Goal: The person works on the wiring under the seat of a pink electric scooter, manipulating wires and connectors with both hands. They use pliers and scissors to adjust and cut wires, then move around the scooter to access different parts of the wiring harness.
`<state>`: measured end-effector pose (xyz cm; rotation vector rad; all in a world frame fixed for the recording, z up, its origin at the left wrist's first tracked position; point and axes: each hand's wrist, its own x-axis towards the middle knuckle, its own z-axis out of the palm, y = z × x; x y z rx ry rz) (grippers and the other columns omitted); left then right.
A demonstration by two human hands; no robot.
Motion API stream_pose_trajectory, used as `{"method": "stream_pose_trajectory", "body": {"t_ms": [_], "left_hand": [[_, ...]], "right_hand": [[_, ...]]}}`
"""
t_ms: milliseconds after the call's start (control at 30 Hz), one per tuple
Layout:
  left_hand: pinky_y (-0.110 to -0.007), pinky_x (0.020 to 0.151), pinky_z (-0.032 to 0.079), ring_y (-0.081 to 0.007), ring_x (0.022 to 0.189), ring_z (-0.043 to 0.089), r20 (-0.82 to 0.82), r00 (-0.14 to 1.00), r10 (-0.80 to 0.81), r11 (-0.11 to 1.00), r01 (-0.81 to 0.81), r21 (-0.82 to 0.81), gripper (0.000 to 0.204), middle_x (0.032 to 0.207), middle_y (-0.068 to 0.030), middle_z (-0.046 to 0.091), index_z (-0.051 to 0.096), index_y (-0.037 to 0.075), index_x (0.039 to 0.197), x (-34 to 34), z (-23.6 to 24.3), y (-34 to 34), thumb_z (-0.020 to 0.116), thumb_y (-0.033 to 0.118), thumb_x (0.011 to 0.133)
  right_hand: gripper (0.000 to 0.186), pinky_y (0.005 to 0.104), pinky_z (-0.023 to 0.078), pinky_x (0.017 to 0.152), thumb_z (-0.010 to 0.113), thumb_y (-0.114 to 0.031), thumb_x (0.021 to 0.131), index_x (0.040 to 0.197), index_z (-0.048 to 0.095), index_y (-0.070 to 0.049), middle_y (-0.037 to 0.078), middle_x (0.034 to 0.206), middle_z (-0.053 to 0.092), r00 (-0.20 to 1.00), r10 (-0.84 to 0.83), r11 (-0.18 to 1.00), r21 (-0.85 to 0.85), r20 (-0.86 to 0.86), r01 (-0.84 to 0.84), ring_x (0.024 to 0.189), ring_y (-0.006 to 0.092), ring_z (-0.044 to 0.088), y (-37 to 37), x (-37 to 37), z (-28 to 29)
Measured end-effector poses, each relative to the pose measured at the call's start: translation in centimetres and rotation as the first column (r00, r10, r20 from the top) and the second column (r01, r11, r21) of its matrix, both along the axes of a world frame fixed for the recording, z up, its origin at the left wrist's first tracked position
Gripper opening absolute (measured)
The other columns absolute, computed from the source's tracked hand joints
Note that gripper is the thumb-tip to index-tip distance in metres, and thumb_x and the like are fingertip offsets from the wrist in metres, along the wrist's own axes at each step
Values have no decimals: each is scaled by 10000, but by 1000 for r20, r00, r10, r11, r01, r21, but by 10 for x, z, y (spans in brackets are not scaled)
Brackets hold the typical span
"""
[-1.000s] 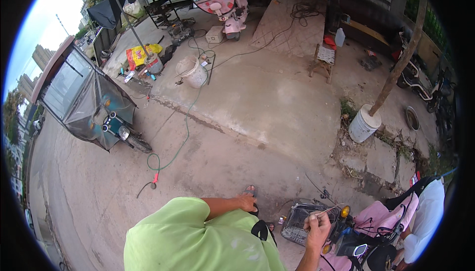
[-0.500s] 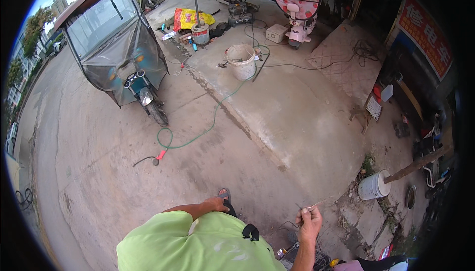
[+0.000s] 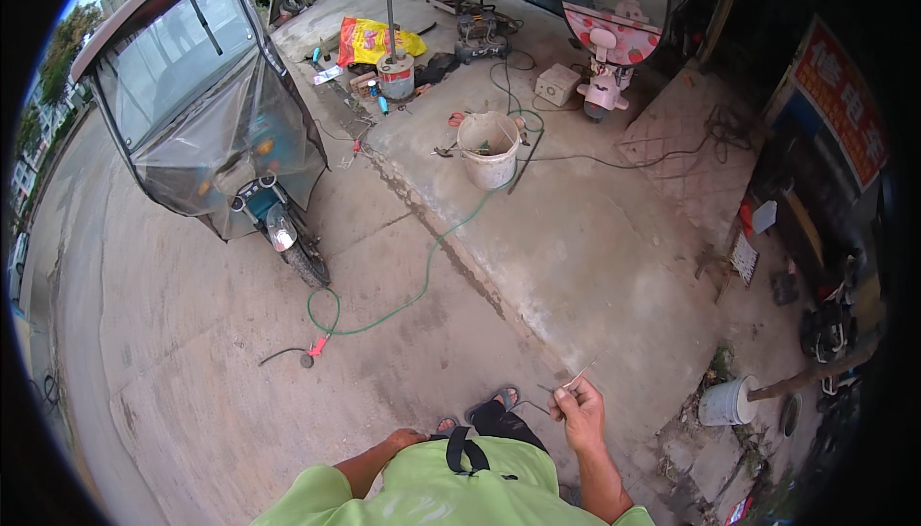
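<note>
My right hand [image 3: 580,416] is raised at lower right, thumb and fingers pinched on thin wire-like pieces [image 3: 581,372], one pale, one dark. My left hand [image 3: 407,438] rests at the waist beside a black strap [image 3: 460,449]; its fingers are mostly hidden against the clothing. My sandalled feet [image 3: 504,401] show beyond the green shirt. A green hose [image 3: 422,291] with a red fitting [image 3: 319,346] lies looped on the concrete ahead of me.
A covered tricycle [image 3: 230,142] stands left. Ahead are a white bucket [image 3: 491,169], cables [image 3: 624,159], a compressor [image 3: 480,41], a boxy case [image 3: 554,84] and a pink scooter [image 3: 604,84]. A post in a bucket [image 3: 729,403], a stool [image 3: 743,257] and a ledge line the right.
My view has turned left, away from the pink scooter at lower right. My left hand has come back to the waist. My right hand still holds the thin pieces.
</note>
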<state>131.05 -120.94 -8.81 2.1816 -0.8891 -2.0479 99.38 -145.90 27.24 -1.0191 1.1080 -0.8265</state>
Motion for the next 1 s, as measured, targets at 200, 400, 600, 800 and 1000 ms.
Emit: {"method": "stream_pose_trajectory", "body": {"t_ms": [200, 400, 600, 800, 1000], "left_hand": [[-394, 1077, 466, -290, 1262, 623, 4, 955, 298, 953, -298, 50, 670, 1357, -174, 668, 683, 64, 1329, 49, -19, -58, 544, 609, 967], [-392, 979, 508, -281, 1105, 668, 446, 882, 152, 890, 74, -451, 509, 1147, -151, 712, 703, 58, 1168, 126, -4, -110, 568, 512, 983], [-443, 821, 548, -230, 864, 659, 79, 518, 852, 518, -855, 20, 368, 1014, -67, 683, 632, 84, 1190, 159, 72, -206, 561, 392, 1002], [-483, 826, 553, -245, 943, 665, 29, 768, 639, 740, -625, 246, 369, 1062, -94, 694, 638, 114, 1227, 307, 19, -264, 583, 404, 1006], [-345, 602, 499, -160, 692, 651, 87, 768, 634, 773, -626, -108, 221, 835, -24, 677, 697, 93, 1094, 470, 41, -559, 649, 257, 954]], "right_hand": [[130, 249, 463, 577, 631, -140, 1008, 939, 612, -32, 31, 780, 667, 995, 100, 995, 25, 24, -100, 629, 82, 576, -129, 60, -25], [136, 242, 454, 566, 625, -146, 1015, 946, 617, -30, 29, 782, 660, 983, 156, 987, 22, 100, -159, 624, 80, 569, -282, 137, -19], [122, 243, 435, 550, 635, -153, 1016, 968, 621, -42, 32, 804, 664, 985, 126, 990, 50, 119, -132, 625, 73, 560, -425, 215, 17], [131, 234, 411, 523, 663, -167, 1007, 943, 611, -65, 18, 788, 659, 996, 64, 998, -24, 58, -63, 604, 64, 543, -533, 293, 8], [131, 231, 391, 500, 672, -158, 1002, 921, 612, -75, 13, 772, 658, 998, -60, 997, -37, 8, 60, 578, 61, 532, -611, 359, 13]]}}
